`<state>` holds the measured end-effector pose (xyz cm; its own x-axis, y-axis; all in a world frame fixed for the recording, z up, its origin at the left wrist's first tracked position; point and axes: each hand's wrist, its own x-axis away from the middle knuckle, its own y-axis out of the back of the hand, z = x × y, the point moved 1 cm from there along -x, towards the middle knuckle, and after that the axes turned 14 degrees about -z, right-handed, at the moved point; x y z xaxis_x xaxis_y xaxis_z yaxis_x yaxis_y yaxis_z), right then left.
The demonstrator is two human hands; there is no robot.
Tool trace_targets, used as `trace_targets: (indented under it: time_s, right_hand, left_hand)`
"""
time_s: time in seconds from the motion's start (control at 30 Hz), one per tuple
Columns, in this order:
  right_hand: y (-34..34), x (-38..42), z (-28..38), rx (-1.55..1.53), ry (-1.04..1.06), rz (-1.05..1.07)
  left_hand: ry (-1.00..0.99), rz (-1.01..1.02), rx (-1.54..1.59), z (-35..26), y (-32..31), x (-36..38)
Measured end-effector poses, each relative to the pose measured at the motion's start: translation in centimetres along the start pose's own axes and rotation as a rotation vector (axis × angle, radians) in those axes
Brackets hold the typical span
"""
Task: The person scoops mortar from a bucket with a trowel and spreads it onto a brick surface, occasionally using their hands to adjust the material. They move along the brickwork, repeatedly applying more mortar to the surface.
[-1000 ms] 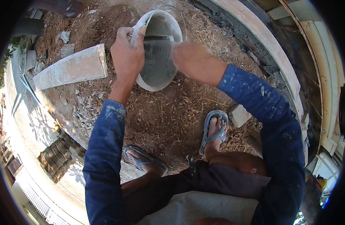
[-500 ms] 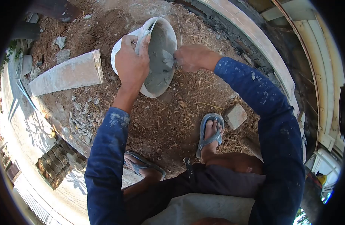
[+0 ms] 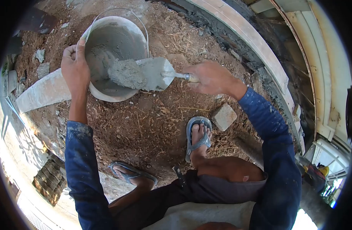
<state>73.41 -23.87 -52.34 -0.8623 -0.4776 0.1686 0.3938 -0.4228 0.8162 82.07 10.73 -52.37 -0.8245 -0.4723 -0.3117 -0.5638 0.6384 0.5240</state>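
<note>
A round bucket (image 3: pixel 141 36) with a thin wire handle stands on the dirt, wet grey mortar (image 3: pixel 101 57) inside it. My left hand (image 3: pixel 76 69) is closed on the bucket's left rim, by the foot of the handle. In my right hand (image 3: pixel 210 78) is the wooden grip of a trowel (image 3: pixel 157 73), its fingers wrapped round it. The blade extends left over the bucket's near right rim and carries a heap of mortar (image 3: pixel 126 73) on its front half.
A curved pale slab piece (image 3: pixel 44 92) lies left of the bucket. A squarish stone block (image 3: pixel 224 117) sits beside my sandalled right foot (image 3: pixel 199 138). Along the upper right runs a curved concrete edge (image 3: pixel 256 46) with grey mortar beside it. Stacked tiles (image 3: pixel 49 178) are at lower left.
The trowel has come up out of the bucket with mortar on its blade. My left hand has shifted along the rim, and the bucket, tilted before, is now more upright.
</note>
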Motion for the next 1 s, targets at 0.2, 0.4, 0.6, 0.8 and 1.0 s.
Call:
trace_targets:
  time_s: [0.2, 0.4, 0.6, 0.8, 1.0]
  right_hand:
    - [4.6, 4.8, -5.6, -0.248, -0.105, 0.221]
    - [7.5, 9.9, -17.1, -0.751, -0.931, 0.174]
    - [8.7, 10.4, -17.1, -0.542, -0.803, -0.241]
    - [5.5, 6.2, -9.0, -0.128, -0.242, -0.099]
    - [2.2, 0.5, -1.8, -0.001, -0.004, -0.064]
  left_hand:
    - [0.18, -0.018, 0.023, 3.6, 1.7, -2.9]
    - [0.206, -0.046, -0.013, 4.8, 2.4, -3.2]
    - [0.191, -0.046, -0.02, 4.4, 2.1, -2.8]
    - [0.08, -0.012, -0.017, 2.3, 1.0, -1.5]
    - [-0.001, 0.017, -0.04, -1.7, -0.6, 2.0]
